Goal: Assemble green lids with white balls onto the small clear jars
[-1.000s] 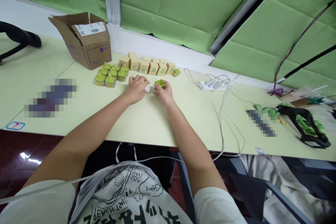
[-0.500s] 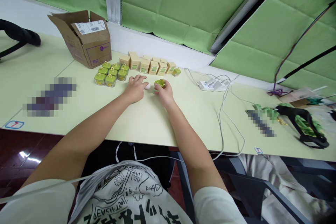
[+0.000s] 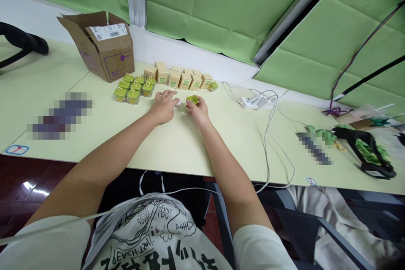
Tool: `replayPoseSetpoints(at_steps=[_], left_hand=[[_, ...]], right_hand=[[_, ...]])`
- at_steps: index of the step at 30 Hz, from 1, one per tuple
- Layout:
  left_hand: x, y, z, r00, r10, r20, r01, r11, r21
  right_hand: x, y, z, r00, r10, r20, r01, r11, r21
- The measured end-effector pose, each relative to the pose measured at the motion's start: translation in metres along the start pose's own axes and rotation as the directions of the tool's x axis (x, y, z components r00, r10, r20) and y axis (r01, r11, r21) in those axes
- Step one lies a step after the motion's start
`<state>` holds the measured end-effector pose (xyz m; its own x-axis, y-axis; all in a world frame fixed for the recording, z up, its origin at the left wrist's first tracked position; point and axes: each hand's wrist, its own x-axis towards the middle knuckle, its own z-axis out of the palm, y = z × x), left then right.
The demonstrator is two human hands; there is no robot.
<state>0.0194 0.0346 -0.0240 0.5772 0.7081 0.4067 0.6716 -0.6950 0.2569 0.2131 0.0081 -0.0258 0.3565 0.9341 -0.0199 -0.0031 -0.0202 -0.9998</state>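
Over the table my left hand [image 3: 163,107] rests with its fingers spread and slightly bent. A small pale pink object [image 3: 179,103] shows beside its thumb, partly hidden by the hand; its kind is unclear. Just to the right, my right hand [image 3: 199,112] pinches a small green lid [image 3: 192,100] between thumb and fingers, its hollow side facing up. Behind my left hand stand several small clear boxes with green lids [image 3: 133,97] and yellow loops, grouped together. One more green-lidded box [image 3: 213,86] lies at the right end of the carton row.
A row of small beige cartons [image 3: 174,80] stands along the wall. The large open cardboard box [image 3: 117,65] is behind the clear boxes. To the right are a white power strip [image 3: 257,102] and loose white cables [image 3: 268,135]. A person's legs [image 3: 332,215] show at lower right.
Almost nothing differs. Both hands stay in place, and the pale pink object beside my left thumb has shifted very slightly.
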Motion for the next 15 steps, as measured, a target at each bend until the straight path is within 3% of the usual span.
replayPoseSetpoints(at_steps=[7,15], left_hand=[[0.001,0.007,-0.003,0.998,-0.027,-0.059,0.023,0.998,-0.066],[0.000,0.019,-0.007,0.995,0.033,-0.096,-0.050,0.983,-0.174]], right_hand=[[-0.006,-0.006,-0.001,0.998,0.001,0.055,-0.003,0.999,0.049],[-0.013,-0.017,-0.002,0.970,0.148,0.192,-0.189,0.957,0.221]])
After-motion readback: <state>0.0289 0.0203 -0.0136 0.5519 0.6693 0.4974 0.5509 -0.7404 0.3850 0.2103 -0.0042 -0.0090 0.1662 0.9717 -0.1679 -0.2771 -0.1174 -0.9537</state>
